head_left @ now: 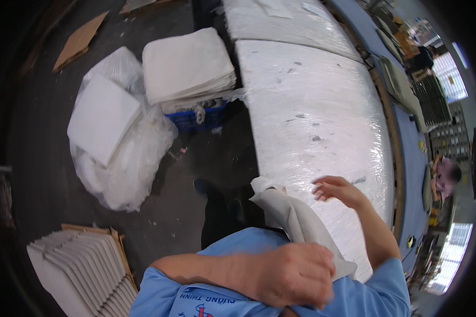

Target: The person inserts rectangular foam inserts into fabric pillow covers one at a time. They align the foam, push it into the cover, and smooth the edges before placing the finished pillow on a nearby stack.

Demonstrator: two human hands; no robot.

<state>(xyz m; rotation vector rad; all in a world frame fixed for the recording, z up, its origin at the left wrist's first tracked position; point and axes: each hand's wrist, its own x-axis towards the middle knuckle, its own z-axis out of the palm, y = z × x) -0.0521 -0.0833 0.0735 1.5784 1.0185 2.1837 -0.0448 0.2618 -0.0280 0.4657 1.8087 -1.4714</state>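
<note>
A light grey-white fabric piece [296, 214], perhaps a cushion cover, lies slanted over the near edge of a plastic-wrapped surface, against my body. Close to my chest, my left hand [299, 274] is curled into a fist in front of the fabric's lower part. Whatever its fingers may hold is hidden. My right hand [337, 190] hovers over the wrapped surface [322, 105], just right of the fabric's top end. Its fingers are loosely bent and apart, with nothing in them.
Left of the wrapped surface, a stack of white fabric sheets [188, 63] rests on a blue crate [198, 117]. Beside it are a clear plastic bag [143, 164] and white foam sheet [103, 119]. Grey-white panels [84, 264] stand lower left. At right, another person [445, 177] is beyond a long blue table [410, 174].
</note>
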